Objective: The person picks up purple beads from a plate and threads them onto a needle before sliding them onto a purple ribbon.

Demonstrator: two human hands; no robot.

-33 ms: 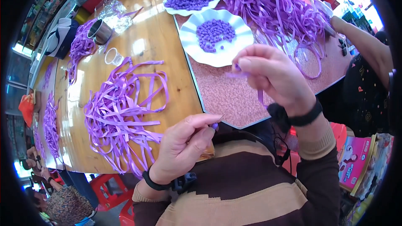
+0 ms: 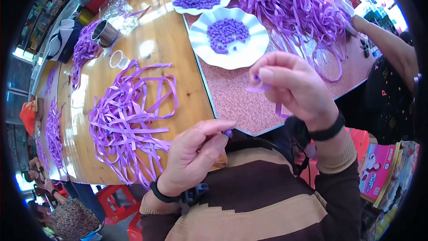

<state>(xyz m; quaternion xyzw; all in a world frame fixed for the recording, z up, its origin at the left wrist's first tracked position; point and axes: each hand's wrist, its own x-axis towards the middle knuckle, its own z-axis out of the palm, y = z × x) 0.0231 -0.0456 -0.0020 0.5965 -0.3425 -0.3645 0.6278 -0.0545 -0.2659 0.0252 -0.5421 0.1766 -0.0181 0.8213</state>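
My left hand is closed in a pinch near the table's front corner. Between its thumb and finger sits a small purple bead, with a thin pointed tip showing beside it, too fine to name. Higher and to the right, my right hand pinches a purple ribbon whose short end sticks out leftward and whose other part hangs below the palm. A dark purple bead shows at those fingertips. Just beyond this hand stands a white scalloped plate holding loose purple beads.
Another bead-filled plate stands farther back. Ribbon heaps lie at the back right and on the wooden table at left. A steel cup and plastic cup are near. A person's arm reaches in at right.
My right hand has shifted slightly down and right with the ribbon. The plates and table have slid a little up and left in view. Both pinches look the same.
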